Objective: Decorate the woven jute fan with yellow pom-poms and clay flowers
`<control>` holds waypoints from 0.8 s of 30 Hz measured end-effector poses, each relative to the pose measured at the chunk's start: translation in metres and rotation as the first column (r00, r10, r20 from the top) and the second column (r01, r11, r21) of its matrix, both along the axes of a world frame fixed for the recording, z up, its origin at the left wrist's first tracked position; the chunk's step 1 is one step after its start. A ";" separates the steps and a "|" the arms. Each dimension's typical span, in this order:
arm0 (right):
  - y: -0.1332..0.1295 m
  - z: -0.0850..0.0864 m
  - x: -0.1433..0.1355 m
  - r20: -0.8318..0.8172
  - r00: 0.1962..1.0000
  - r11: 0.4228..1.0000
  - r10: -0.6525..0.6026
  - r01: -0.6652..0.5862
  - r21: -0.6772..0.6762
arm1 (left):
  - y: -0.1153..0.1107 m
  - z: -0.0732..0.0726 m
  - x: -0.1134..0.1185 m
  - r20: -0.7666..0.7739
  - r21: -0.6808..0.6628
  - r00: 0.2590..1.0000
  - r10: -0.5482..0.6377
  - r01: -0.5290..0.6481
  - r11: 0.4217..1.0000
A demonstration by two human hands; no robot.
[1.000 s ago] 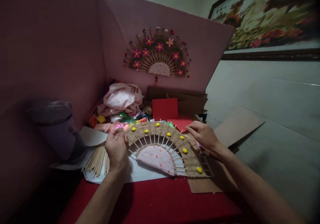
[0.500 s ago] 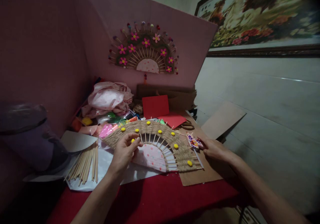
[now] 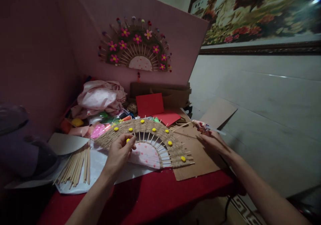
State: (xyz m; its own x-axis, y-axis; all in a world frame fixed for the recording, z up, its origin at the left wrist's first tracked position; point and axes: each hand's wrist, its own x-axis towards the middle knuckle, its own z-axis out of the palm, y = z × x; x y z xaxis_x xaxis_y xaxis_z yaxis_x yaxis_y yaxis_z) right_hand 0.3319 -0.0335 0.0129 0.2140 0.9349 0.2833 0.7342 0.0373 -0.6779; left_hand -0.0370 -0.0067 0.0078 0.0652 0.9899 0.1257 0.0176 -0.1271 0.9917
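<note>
At far left, a purplish lidded container (image 3: 22, 144), blurred and partly cut off by the frame edge; beside it, a fanned-out bundle of wooden sticks (image 3: 76, 166) on a white sheet (image 3: 99, 164). Behind these, a crumpled pink cloth (image 3: 100, 96) tops a heap of bright craft materials. The left hand (image 3: 121, 149) rests at the inner edge of the fan's left part, thumb and forefinger curled close about a yellow disc (image 3: 128, 140); whether they press it, pinch it or merely hover cannot be told. A second fan (image 3: 137, 42), bearing pink flowers with yellow centres, is mounted on the pink panel above. At centre, the half-round woven fan (image 3: 147, 127) lies on the red-covered desk (image 3: 155, 190), its right end overlapping a brown cardboard sheet (image 3: 200, 163); yellow discs are spaced along the twine band, and a spotted pink half-disc (image 3: 145, 154) fills the hub. Behind it leans a red card (image 3: 150, 104). At right, the right hand (image 3: 213, 143) grasps a patterned tool, apparently a glue gun (image 3: 200, 126), held well apart from the fan, with a pale translucent rod projecting from its rear. The step in hand appears to be fixing the discs; the mounted fan suggests they serve as flower centres. The next move would probably call for steady pressure at the left fingertips, with the tool's nozzle kept clear of them.
</note>
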 end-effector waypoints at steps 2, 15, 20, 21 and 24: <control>-0.004 0.010 -0.004 -0.181 0.981 0.996 -0.069 0.056 -0.075 | -0.003 0.000 0.001 -0.112 0.077 0.994 -0.003 0.012 0.997; 0.034 0.007 -0.045 -0.600 0.799 0.999 0.035 -0.043 0.000 | -0.017 -0.012 0.014 -0.683 0.429 0.699 0.211 0.151 0.890; 0.046 0.005 -0.052 -0.629 0.773 0.995 0.088 -0.098 0.018 | -0.016 -0.015 0.013 -0.685 0.451 0.690 0.233 0.150 0.880; 0.046 0.006 -0.052 -0.627 0.774 0.995 0.089 -0.102 0.015 | -0.016 -0.015 0.012 -0.668 0.448 0.710 0.223 0.144 0.883; 0.042 0.010 -0.052 -0.619 0.780 0.993 0.091 -0.115 0.002 | -0.015 -0.013 0.014 -0.537 0.380 0.831 0.144 0.086 0.921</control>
State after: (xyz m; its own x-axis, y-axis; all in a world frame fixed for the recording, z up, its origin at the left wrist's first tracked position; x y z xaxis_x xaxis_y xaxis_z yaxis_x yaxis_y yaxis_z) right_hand 0.2795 0.0090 0.0231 0.2338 0.9680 0.0914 0.1512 0.0566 -0.9869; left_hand -0.0233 -0.0220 -0.0048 0.2084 0.8756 0.4357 0.5489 -0.4734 0.6889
